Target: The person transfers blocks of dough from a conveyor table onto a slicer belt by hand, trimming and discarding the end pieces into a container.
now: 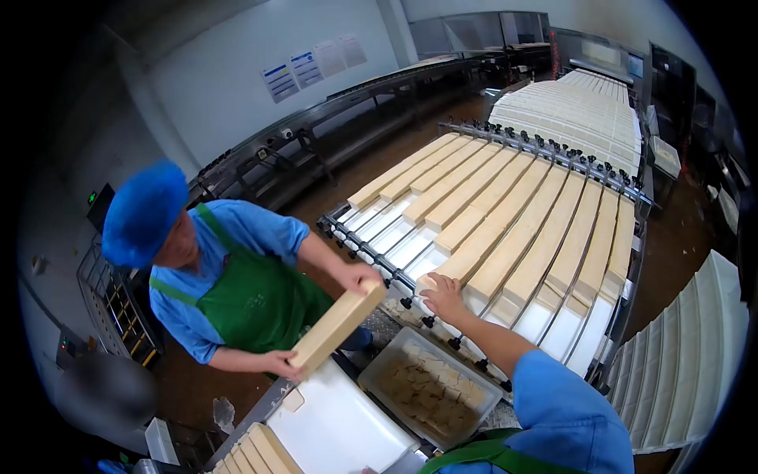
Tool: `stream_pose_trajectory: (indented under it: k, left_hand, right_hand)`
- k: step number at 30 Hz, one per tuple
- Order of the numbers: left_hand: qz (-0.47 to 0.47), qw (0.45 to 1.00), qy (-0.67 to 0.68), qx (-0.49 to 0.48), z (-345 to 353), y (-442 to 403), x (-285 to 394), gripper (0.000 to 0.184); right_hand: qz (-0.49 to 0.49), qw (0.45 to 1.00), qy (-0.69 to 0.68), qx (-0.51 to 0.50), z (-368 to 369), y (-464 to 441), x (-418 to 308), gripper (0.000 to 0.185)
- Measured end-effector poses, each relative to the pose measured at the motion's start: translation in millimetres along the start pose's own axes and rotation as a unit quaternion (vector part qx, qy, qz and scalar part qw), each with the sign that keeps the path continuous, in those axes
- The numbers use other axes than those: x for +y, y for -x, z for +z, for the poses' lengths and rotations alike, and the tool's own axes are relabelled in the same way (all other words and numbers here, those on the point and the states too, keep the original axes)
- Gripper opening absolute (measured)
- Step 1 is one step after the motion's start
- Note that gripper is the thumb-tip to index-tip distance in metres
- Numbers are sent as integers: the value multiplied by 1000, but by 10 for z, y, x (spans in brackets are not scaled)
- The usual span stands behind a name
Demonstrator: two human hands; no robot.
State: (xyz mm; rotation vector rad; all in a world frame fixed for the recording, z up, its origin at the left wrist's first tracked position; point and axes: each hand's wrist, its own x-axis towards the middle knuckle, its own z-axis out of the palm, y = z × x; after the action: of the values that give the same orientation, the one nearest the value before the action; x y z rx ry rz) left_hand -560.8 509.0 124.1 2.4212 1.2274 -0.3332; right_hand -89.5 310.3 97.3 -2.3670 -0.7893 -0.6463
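My right hand point(444, 298) reaches over the near end of a long pale beige block point(474, 251), its fingers curled onto that end. The block lies in a lane between thin rails on the slatted conveyor point(403, 237), with several like blocks side by side. At the bottom edge only a sliver of skin shows, perhaps my left hand point(369, 471); its fingers are hidden. Across from me, a co-worker in a blue cap and green apron holds a shorter beige block point(339, 325) tilted between both hands, above a white surface point(339, 411).
A clear plastic bin point(430, 387) of broken beige pieces stands between the white surface and conveyor. Several cut blocks point(257, 454) lie at bottom left. Black knobs point(430, 321) line the conveyor's near edge. White ribbed sheeting point(683, 355) is at right.
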Motion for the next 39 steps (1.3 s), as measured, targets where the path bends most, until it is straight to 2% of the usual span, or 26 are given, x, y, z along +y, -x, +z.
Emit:
stream_pose_trajectory:
  k: [1,3,4,5,7,9,11,13,14,15,17,20,27,28,29,31,32,37,39]
  left_hand:
    - [0,1000,3,1,82,-80,-111,49]
    - [153,986,58,-41,578,-512,-503,49]
    - [111,989,99,25,1070,-862,-720,50]
    - [108,989,103,27,1065,-806,-628,50]
    - [146,976,65,145,926,-636,-305,48]
    - [136,976,109,130,1089,-830,-503,49]
    - [149,960,-48,230,1019,-762,-663,62]
    - [-104,959,73,253,759,-562,-628,64]
    - [-149,969,61,189,699,-540,-709,81]
    - [-186,960,75,193,658,-515,-760,81]
    - [-115,987,73,89,541,-492,-776,69]
    - [-133,981,124,75,610,-587,-733,68]
    - [5,963,269,1,641,-691,-13,72]
    - [25,953,300,17,686,-669,111,77]
    - [83,937,334,65,846,-714,175,75]
    - [144,907,389,68,898,-727,327,70]
    - [130,899,416,48,792,-643,418,62]
    - [132,886,436,84,746,-591,267,54]
    - [113,881,437,144,652,-557,57,48]
  right_hand:
    - [6,1000,2,-6,6,0,-1,23]
    - [9,1000,3,-11,27,9,-2,23]
    - [8,1000,9,-7,38,8,0,23]
    - [6,1000,15,-4,42,12,-3,23]
    - [-18,1000,17,8,39,21,-5,24]
    - [-27,997,61,44,131,24,41,24]
    - [-39,994,66,79,205,26,91,25]
    - [-27,996,34,84,234,29,119,23]
    - [-23,996,27,77,217,29,115,23]
    - [-19,997,21,68,192,34,112,23]
    - [-34,996,29,82,239,18,161,21]
    - [-37,997,45,58,184,14,101,18]
    - [-25,996,75,32,170,23,65,15]
    - [-5,996,82,27,138,22,14,15]
    - [15,996,90,21,118,22,-9,16]
    - [11,995,95,15,120,27,14,17]
    - [26,994,102,5,89,28,-19,17]
    - [80,989,125,21,153,12,25,21]
    - [244,952,179,-33,163,-31,-37,21]
